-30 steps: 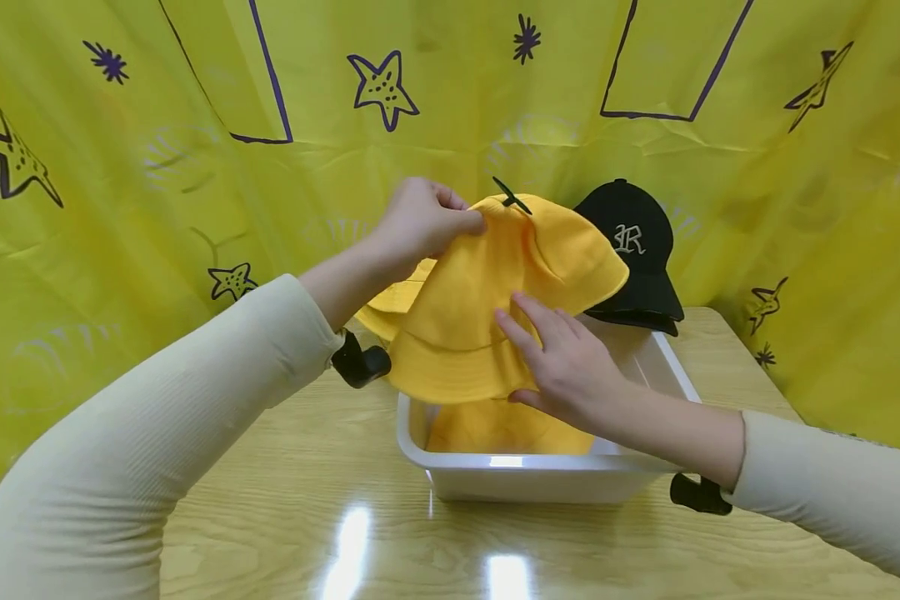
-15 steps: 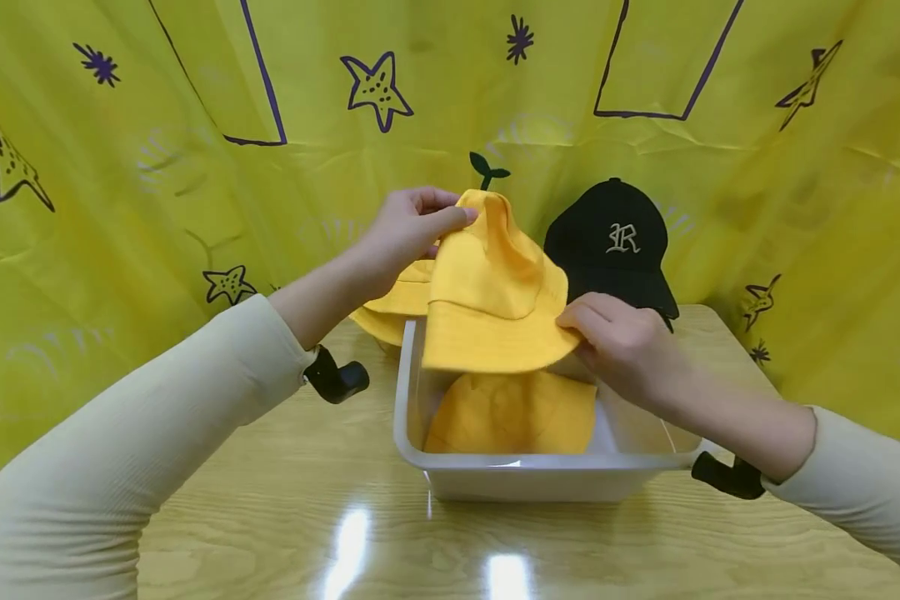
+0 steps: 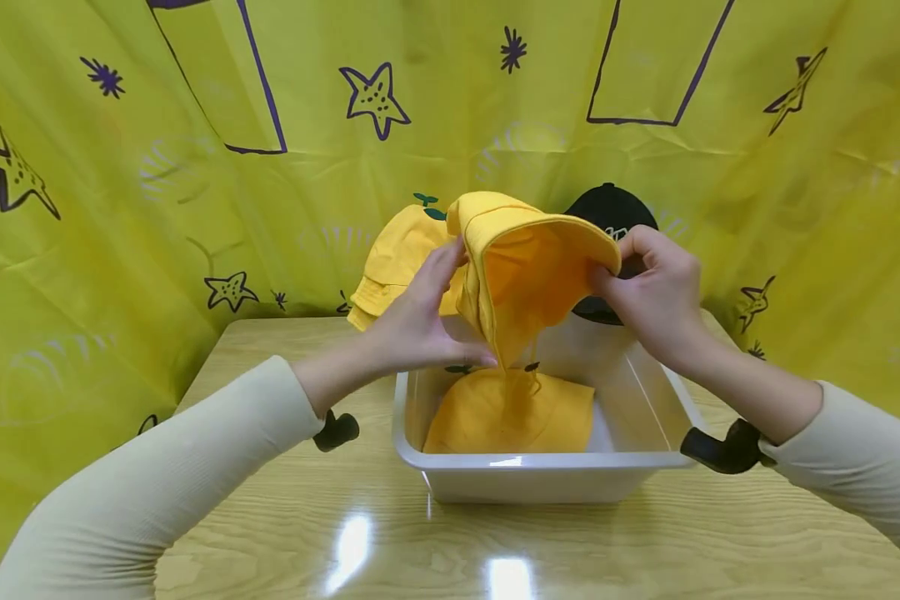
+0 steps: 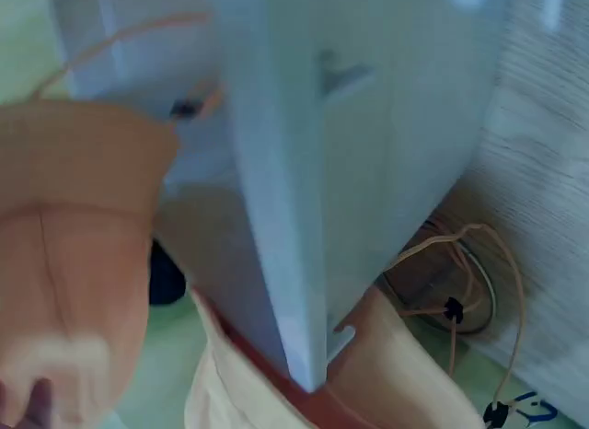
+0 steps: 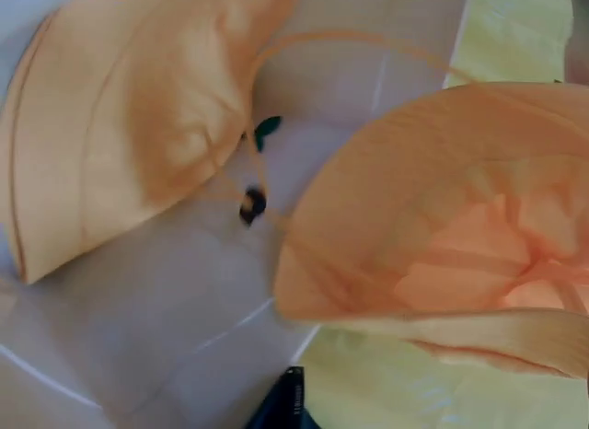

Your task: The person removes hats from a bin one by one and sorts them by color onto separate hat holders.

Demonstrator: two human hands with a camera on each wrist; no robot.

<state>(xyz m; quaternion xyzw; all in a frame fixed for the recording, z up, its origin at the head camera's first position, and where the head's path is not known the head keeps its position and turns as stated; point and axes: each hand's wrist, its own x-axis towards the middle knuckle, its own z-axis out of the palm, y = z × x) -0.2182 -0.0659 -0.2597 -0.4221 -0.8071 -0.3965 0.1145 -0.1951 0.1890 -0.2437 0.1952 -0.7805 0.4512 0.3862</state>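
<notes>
A yellow bucket hat is held above a white plastic bin, its opening and orange-looking inside turned towards me. My right hand pinches the right side of its brim. Spread along the hat's left side is my left hand, thumb at the brim's lower edge and fingers against the crown. The left wrist view shows fingertips touching the cloth of a hat. Inside the bin lies another yellow hat, folded flat; the right wrist view shows a black cord toggle near it.
The white bin stands on a wooden table. Yellow hats with green sprouts sit behind its left side, with looped cord nearby. A black cap stands behind at right. A yellow patterned curtain hangs beyond.
The hat has turned from its outside facing me to its opening facing me. My left hand has moved from the crown's top down its side. My right hand went from touching to pinching the brim.
</notes>
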